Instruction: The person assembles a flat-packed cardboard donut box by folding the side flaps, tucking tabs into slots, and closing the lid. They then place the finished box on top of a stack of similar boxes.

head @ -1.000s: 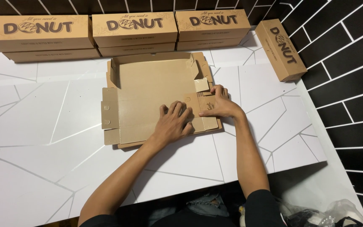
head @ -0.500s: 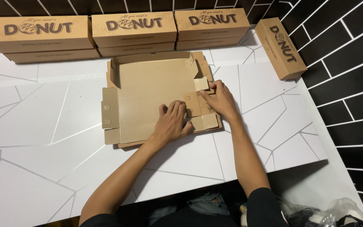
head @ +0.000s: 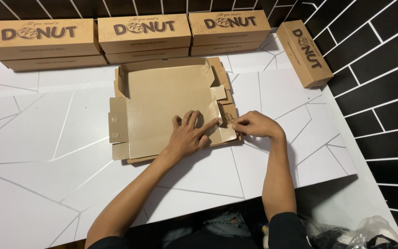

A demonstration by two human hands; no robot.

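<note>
Flat cardboard box blank (head: 166, 103): light, stiff, creased; left hand (head: 187, 136) spread flat on panel, right hand (head: 254, 125) pinching side flap (head: 229, 115), best gripped near folds

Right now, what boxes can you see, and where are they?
Flat brown cardboard box blank: table middle, half folded, under left hand and right hand.
Long closed brown cardboard boxes: stacked along the back wall, dark lettering.
Single long brown box: angled at right wall.

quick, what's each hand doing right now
Left hand: open, fingers spread, pressing flat on the unfolded cardboard box.
Right hand: closed, pinching the box's right side flap at its edge.
</note>
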